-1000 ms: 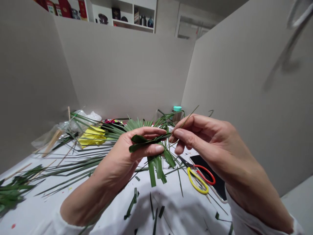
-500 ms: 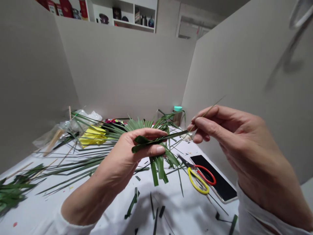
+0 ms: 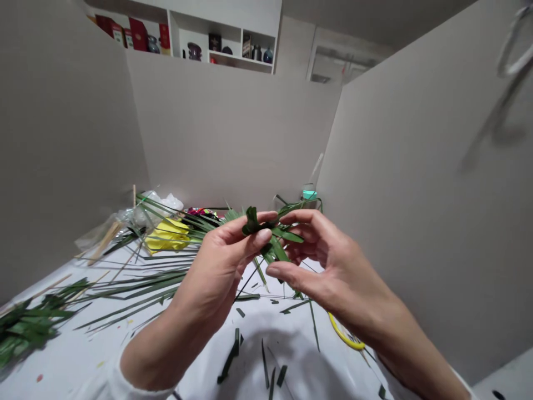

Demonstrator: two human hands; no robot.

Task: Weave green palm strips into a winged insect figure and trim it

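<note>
Head view looks down at two bare hands raised above a white bench. The left hand pinches a small folded piece of green leaf strips between thumb and forefinger, so its fingers are closed on the piece, which sits in the air between the two hands, well above the bench. The right hand is just beside it — fingertips curled in against the loose strip ends that hang from the piece, thumb stretched out underneath. Whether the right fingers actually grip a strip or only touch it is hard to tell from this angle.

On the bench lie long palm leaves fanned out to the left, short cut leaf scraps near the person, and a heap of green trimmings at the far left edge. A yellow cloth and a clear plastic bag sit further back. A yellow scissor handle shows below the right wrist — the rest is hidden. Grey partition walls enclose the bench.
</note>
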